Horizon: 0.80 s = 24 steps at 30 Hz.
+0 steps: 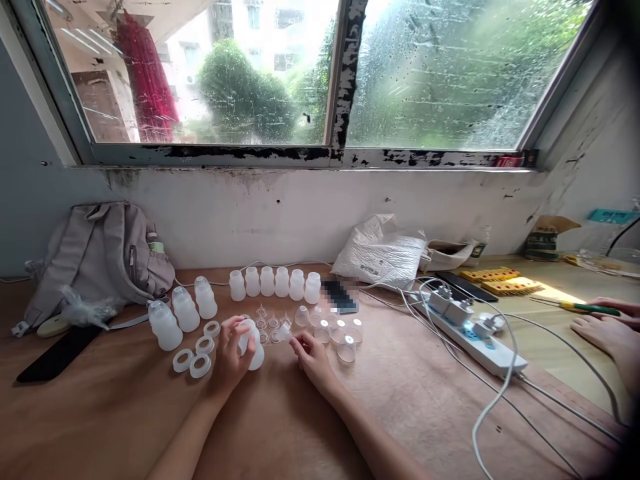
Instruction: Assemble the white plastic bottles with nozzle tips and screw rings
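My left hand [231, 352] is closed round a frosted white baby bottle [257, 357], held just above the wooden table. My right hand [314, 359] is a little to the right, its fingertips pinched on a small clear teat [285, 331]. Several more clear teats [273, 323] stand behind the hands. To the right of them are several clear domed caps [346, 348]. White screw rings [201, 365] lie left of my left hand. Three frosted bottles [185, 309] stand behind the rings, and a row of several more bottles [267, 281] lines the back.
A phone [341, 296] lies behind the caps. A power strip [470, 340] with loose white cables takes up the right side. A silver bag [383, 252] and a grey backpack [107, 257] rest against the wall. Another person's hand [603, 332] is at the far right, near a green-handled tool [590, 309].
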{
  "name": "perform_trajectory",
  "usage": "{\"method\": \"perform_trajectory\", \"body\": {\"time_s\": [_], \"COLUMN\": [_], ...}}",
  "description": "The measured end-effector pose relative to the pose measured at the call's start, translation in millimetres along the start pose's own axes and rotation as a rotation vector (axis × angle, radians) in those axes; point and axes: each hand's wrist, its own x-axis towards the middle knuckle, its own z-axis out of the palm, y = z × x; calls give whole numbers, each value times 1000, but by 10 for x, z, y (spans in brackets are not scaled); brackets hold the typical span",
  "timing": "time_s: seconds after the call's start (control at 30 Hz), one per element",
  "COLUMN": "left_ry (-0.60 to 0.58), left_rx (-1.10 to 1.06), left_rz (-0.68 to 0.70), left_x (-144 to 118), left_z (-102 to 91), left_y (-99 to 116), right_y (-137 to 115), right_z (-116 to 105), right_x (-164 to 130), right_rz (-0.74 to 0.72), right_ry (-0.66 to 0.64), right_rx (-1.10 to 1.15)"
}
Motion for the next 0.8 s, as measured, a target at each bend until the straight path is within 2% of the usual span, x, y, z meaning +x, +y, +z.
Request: {"method": "perform_trajectory", "body": {"time_s": [0.07, 0.2, 0.3, 0.37, 0.5, 0.8], "left_ry": [-80, -243, -426, -465, -419, -428], "left_rx": [-107, -422, -468, -389, -182, 67], "left_rz": [-92, -385, -437, -401, -233, -11], "left_x": [-48, -131, -172, -170, -133, -162], "left_z": [71, 216, 248, 218, 123, 78], "left_y": [3, -40, -36, -5, 40, -50], "right_y": [-12, -52, -68, -68, -70, -128], "right_z": [-21, -67, -95, -107, -123, -176], "right_x": [13, 40, 54, 58, 54, 32], "right_rz": [4, 2, 8, 11, -7, -93], "right_ry": [-9, -14, 6, 28, 48, 6], "right_rx": [28, 76, 96, 101, 97, -72]}}
